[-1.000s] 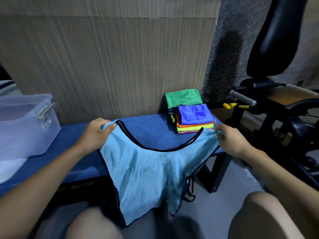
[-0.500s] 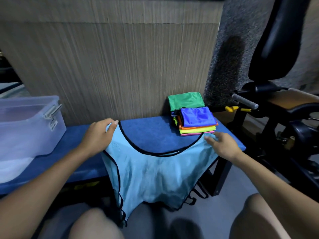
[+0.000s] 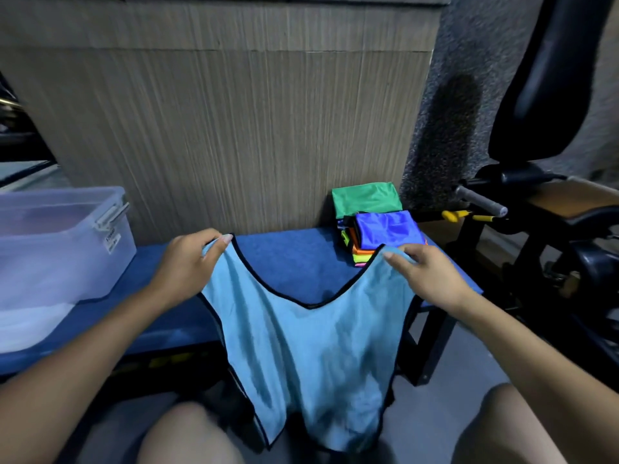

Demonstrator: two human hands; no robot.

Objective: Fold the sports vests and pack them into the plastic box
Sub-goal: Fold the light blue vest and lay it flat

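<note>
Knees: two bare knees [image 3: 187,433] sit at the bottom edge of the view, nearer than the bench, with the vest's hem hanging between them.
Vest: a light blue sports vest [image 3: 311,346] with black edging drapes off the front edge of the bench, its neckline opening over the bench top and its lower part hanging free toward the floor.
Left hand: the left hand [image 3: 187,262] pinches the vest's left shoulder strap, fingers curled over the cloth, above the bench top.
Right hand: the right hand [image 3: 432,272] pinches the right shoulder strap in like manner, just in front of the folded stack.
Bench: a blue padded bench [image 3: 288,259] carries all items.
Stack: folded vests [image 3: 385,232], royal blue on top with orange, yellow and pink layers beneath, rest at the right rear of the bench; a folded green vest [image 3: 366,197] leans behind them at the wall.
Box: a translucent plastic box [image 3: 50,242] stands open at the left end of the bench, well apart from the stack; contents cannot be told.
Handling, judged: the fabric appears thin, light, limp and somewhat slick; it will not hold shape unsupported.
Hold points, judged: the two strap tops suit spreading it flat; creases likely need pressing down with the palms to stay.
Stage, judged: laying out for folding, not yet folded.
</note>
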